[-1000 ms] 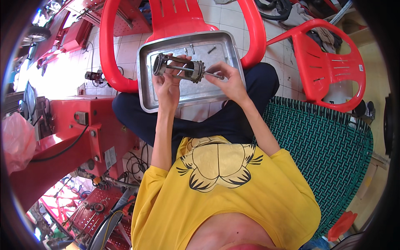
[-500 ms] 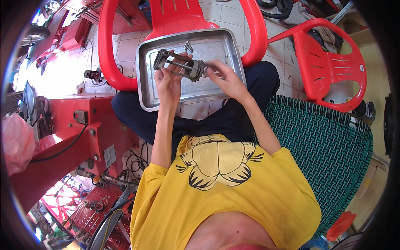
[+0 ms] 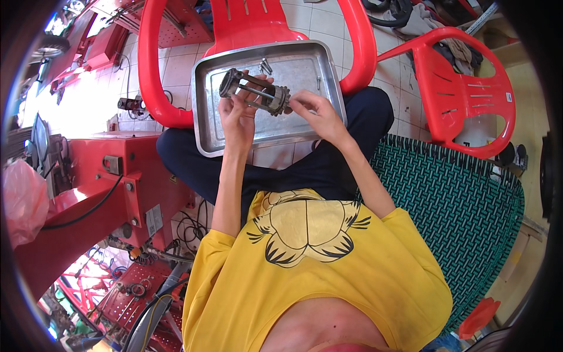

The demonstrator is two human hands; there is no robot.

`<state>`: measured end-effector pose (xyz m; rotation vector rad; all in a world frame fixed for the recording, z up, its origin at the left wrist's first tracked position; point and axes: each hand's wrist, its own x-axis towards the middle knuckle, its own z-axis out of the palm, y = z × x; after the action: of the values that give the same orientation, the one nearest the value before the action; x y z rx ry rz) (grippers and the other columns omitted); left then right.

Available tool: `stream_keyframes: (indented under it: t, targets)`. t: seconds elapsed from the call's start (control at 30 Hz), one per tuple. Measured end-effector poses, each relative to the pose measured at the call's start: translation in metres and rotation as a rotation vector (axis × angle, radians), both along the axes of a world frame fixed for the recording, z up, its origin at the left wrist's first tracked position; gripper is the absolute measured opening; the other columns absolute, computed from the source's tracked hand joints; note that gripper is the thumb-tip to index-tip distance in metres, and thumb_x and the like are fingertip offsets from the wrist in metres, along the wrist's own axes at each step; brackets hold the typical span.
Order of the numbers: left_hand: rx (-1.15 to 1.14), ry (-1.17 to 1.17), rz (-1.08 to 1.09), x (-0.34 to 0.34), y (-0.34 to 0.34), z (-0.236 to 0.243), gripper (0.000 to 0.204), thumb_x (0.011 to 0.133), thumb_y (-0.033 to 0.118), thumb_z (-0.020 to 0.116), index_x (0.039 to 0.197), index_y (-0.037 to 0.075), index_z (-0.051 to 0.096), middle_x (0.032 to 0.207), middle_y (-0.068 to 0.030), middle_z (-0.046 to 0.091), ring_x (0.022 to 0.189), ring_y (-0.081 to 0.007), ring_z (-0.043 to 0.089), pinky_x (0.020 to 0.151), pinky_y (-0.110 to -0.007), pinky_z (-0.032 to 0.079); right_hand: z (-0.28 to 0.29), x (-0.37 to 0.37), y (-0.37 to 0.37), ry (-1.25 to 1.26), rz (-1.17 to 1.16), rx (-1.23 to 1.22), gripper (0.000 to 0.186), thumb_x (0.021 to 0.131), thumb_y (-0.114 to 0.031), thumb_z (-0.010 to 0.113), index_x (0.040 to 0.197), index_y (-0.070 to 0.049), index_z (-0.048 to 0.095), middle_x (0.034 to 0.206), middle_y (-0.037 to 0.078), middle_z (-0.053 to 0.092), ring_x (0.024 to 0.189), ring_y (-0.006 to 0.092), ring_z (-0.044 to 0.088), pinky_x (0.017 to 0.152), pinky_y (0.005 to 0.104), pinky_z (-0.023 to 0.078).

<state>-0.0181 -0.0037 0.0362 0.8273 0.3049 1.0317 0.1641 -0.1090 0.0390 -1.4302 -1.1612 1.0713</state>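
Note:
A dark metal cage-like machine part (image 3: 271, 97), with long rods between a ring at its left end and a toothed ring at its right end, is held above the metal tray (image 3: 211, 149). My left hand (image 3: 239, 111) grips it from below, thumb in front and fingers behind the rods. At its toothed end is my right hand (image 3: 316, 114), fingers bent and fingertips pinched close to the rim; whatever they hold there is hidden. Several small bolts (image 3: 265, 66) lie in the tray's far part, and another bolt (image 3: 318, 83) rests toward its right side.
The tray stands before me on a red plastic chair (image 3: 249, 26). Farther right is a second red chair (image 3: 463, 88), beside a green woven seat (image 3: 451, 217). Red metal machinery (image 3: 141, 193) with a black cable occupies the left side.
The machine part has turned slightly in my left hand, its toothed ring now facing more to the right. My right fingers have drawn in closer together at that end.

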Motion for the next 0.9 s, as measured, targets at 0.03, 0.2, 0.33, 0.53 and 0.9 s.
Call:
stream_keyframes:
  t: [0.03, 0.2, 0.33, 0.53, 0.9]
  targets:
    - [0.005, 0.011, 0.005, 0.000, 0.000, 0.000, 0.064, 0.102, 0.043, 0.063, 0.143, -0.003, 0.047, 0.132, -0.0282, 0.063, 0.126, -0.0420, 0.063, 0.104, -0.052, 0.054, 0.000, -0.002, 0.000, 0.018, -0.017, 0.025, 0.024, 0.101, -0.021, 0.069, 0.108, 0.002, 0.071, 0.104, 0.008, 0.070, 0.095, 0.0175, 0.069, 0.085, 0.0321, 0.053]
    - [0.037, 0.046, 0.036, -0.001, -0.001, 0.002, 0.063, 0.100, 0.040, 0.069, 0.141, -0.004, 0.049, 0.130, -0.0274, 0.065, 0.123, -0.0410, 0.065, 0.103, -0.052, 0.055, 0.004, -0.002, 0.002, -0.134, -0.024, 0.090, 0.021, 0.096, -0.020, 0.074, 0.105, -0.001, 0.074, 0.100, 0.011, 0.070, 0.095, 0.0201, 0.069, 0.082, 0.0322, 0.053]
    - [0.054, 0.056, 0.011, -0.003, 0.001, 0.003, 0.062, 0.098, 0.036, 0.072, 0.140, -0.004, 0.050, 0.128, -0.0268, 0.066, 0.121, -0.0405, 0.067, 0.102, -0.051, 0.055, 0.008, -0.002, 0.000, -0.449, -0.067, 0.211, 0.022, 0.088, -0.016, 0.079, 0.104, -0.001, 0.075, 0.097, 0.012, 0.073, 0.093, 0.0244, 0.071, 0.081, 0.0347, 0.054]
    - [0.059, 0.040, 0.006, -0.002, -0.004, 0.002, 0.059, 0.099, 0.032, 0.072, 0.140, -0.004, 0.050, 0.130, -0.0271, 0.065, 0.122, -0.0412, 0.066, 0.102, -0.051, 0.055, 0.028, -0.007, 0.001, -0.347, -0.100, 0.137, 0.018, 0.088, -0.009, 0.077, 0.099, 0.004, 0.073, 0.094, 0.013, 0.075, 0.087, 0.0235, 0.072, 0.084, 0.0350, 0.053]
    - [0.003, 0.110, -0.034, -0.020, 0.004, -0.018, 0.052, 0.087, 0.004, 0.082, 0.131, -0.001, 0.055, 0.134, -0.0241, 0.064, 0.128, -0.0375, 0.062, 0.108, -0.046, 0.053, -0.005, 0.012, 0.005, -0.252, -0.084, 0.065, 0.020, 0.095, -0.020, 0.073, 0.102, -0.002, 0.076, 0.092, 0.012, 0.076, 0.085, 0.0255, 0.074, 0.076, 0.0357, 0.054]
